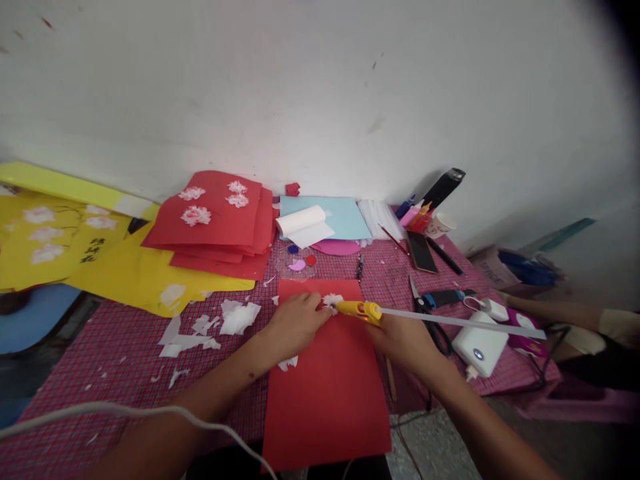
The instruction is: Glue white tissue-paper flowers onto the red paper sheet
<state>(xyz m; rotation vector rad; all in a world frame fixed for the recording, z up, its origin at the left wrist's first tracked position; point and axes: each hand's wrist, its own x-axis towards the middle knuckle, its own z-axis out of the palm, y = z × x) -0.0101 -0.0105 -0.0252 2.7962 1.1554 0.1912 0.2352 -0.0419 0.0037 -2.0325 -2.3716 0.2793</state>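
A sheet of red paper [327, 393] lies lengthwise in front of me. Near its top edge is a small white and pink paper flower [332, 301]. The fingers of my left hand [297, 325] are drawn together at the flower's left side, pinching its edge. From the right, my right hand [400, 337] grips a yellow hot glue gun [357, 309], its tip pointing left at the flower. A long translucent glue stick [465, 323] sticks out of the gun's back. The fingers wrapped around the handle are partly hidden.
Red sheets with paper flowers [215, 207] and yellow sheets [165, 273] lie at left. Torn white paper [239, 318] is scattered nearby. Scissors [424, 307], a utility knife [447, 297], a phone [421, 251] and a power bank [480, 347] lie at right. Another person's arm [555, 310] shows beyond.
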